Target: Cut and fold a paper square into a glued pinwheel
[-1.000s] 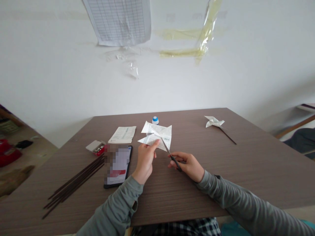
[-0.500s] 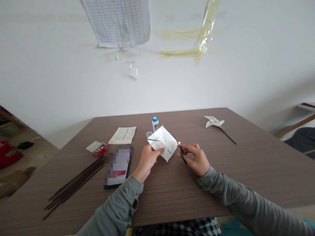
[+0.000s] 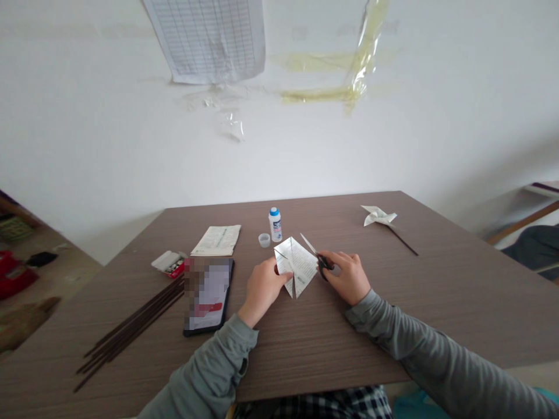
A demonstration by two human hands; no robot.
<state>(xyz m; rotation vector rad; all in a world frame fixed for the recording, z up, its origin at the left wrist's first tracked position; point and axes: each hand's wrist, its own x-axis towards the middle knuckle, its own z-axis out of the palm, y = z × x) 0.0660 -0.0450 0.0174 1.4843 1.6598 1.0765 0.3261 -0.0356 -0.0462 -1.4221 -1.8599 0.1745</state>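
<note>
Pinched between thumb and fingers of my left hand [image 3: 266,283] is a printed paper square [image 3: 303,265], turned corner-up, with slits running in from its corners. My right hand [image 3: 348,276] grips a pair of scissors [image 3: 324,265] by the dark handles, just right of the paper. Their blades point up and to the left, above the paper's right edge and seemingly apart from it. Behind the paper stand a white bottle with a blue cap [image 3: 275,226] and a small clear cup [image 3: 264,240].
A paper pinwheel on a stick [image 3: 379,217] lies at the back right. On the left are a stack of printed paper [image 3: 217,241], a small red-and-white box [image 3: 170,264], several dark sticks [image 3: 131,317] and a phone [image 3: 209,297]. The wall borders the table's [image 3: 393,337] far edge.
The paper has come down and turned in my left hand, and a slit now shows at its bottom corner. My right hand has shifted slightly, tilting the scissors further left.
</note>
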